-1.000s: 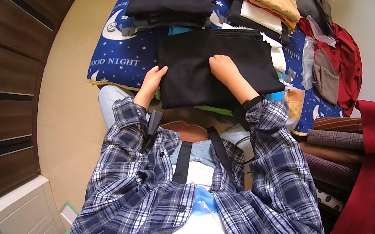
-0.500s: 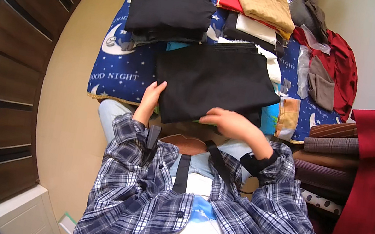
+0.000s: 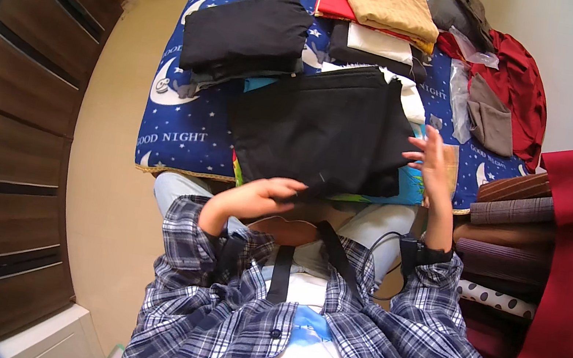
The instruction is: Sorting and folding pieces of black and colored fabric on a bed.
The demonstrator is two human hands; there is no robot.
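A folded black cloth (image 3: 309, 127) lies at the bed's near edge, on top of other fabric with blue, green and white parts showing around it. My left hand (image 3: 258, 197) is at the cloth's near edge, fingers stretched out and holding nothing; whether it touches the cloth I cannot tell. Beside the cloth's right edge my right hand (image 3: 433, 164) is raised with its fingers spread, nothing in it. Under the black cloth's right side, a blue and green printed fabric (image 3: 411, 186) sticks out.
A stack of folded black cloth (image 3: 245, 36) sits at the far left on the blue patterned bedspread (image 3: 181, 115). Beyond lie a tan folded cloth (image 3: 393, 8), a white one (image 3: 379, 42) and dark red fabric (image 3: 519, 88). Fabric rolls (image 3: 509, 223) stand at the right, brown drawers (image 3: 21, 117) at the left.
My left hand has moved from the cloth's left edge to its near edge. My right hand has left the near edge and risen to the right side. The black cloth's right part has shifted.
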